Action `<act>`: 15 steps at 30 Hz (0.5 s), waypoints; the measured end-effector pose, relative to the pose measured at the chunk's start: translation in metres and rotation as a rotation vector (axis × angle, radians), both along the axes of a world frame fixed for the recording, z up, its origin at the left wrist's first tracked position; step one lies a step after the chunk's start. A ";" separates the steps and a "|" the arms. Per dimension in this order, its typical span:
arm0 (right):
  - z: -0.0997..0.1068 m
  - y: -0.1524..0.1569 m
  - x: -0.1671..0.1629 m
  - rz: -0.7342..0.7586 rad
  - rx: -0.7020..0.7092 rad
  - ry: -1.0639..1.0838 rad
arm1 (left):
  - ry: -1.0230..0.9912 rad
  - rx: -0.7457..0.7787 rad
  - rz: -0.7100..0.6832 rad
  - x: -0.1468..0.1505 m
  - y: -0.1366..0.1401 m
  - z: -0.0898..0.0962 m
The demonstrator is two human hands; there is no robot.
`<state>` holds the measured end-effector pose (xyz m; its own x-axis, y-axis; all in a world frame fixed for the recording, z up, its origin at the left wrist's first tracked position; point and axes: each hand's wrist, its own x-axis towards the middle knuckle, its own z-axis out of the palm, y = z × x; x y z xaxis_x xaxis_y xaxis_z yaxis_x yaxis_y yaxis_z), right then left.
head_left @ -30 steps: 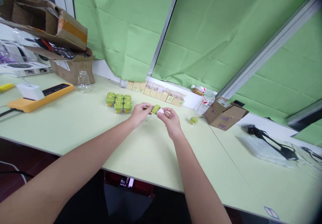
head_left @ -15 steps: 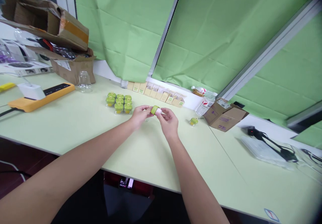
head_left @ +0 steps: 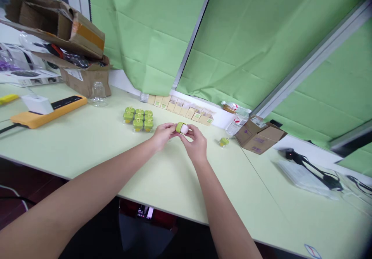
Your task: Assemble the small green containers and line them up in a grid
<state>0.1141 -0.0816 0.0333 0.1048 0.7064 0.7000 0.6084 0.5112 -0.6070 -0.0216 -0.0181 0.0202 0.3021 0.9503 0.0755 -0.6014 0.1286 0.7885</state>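
Note:
Between my two hands, above the middle of the table, is a small green lid [head_left: 179, 127] with a white rounded piece [head_left: 184, 129] at its right side. My left hand [head_left: 163, 135] pinches the green lid from the left. The fingers of my right hand [head_left: 196, 142] close around the white piece from the right. Left of my hands stand several small clear jars with green lids [head_left: 138, 124], grouped in rows. One more green-lidded jar [head_left: 223, 142] sits alone to the right.
Along the wall runs a row of small tan boxes [head_left: 178, 106]. An orange power strip [head_left: 48, 113], a clear plastic jar [head_left: 99, 94] and cardboard boxes [head_left: 87, 80] are at left. Plastic bottles [head_left: 236, 123] and an open carton [head_left: 258, 135] stand at right.
The green lid and white piece have turned slightly and shifted a little to the right in my fingers. More of the white piece's rounded end shows.

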 end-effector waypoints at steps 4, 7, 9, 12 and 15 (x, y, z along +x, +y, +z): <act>-0.001 0.001 0.001 -0.022 0.058 -0.071 | -0.011 0.026 -0.014 0.000 -0.001 0.001; 0.001 0.000 0.001 -0.017 0.081 -0.108 | -0.009 0.027 -0.008 0.000 -0.002 0.000; 0.002 -0.001 0.001 -0.016 0.088 -0.125 | -0.001 0.027 -0.003 0.000 -0.002 0.000; 0.002 -0.002 0.001 -0.012 0.081 -0.141 | 0.011 0.034 0.010 -0.001 -0.001 -0.001; 0.001 -0.002 0.001 -0.004 0.071 -0.156 | 0.017 0.039 0.023 -0.002 0.000 -0.001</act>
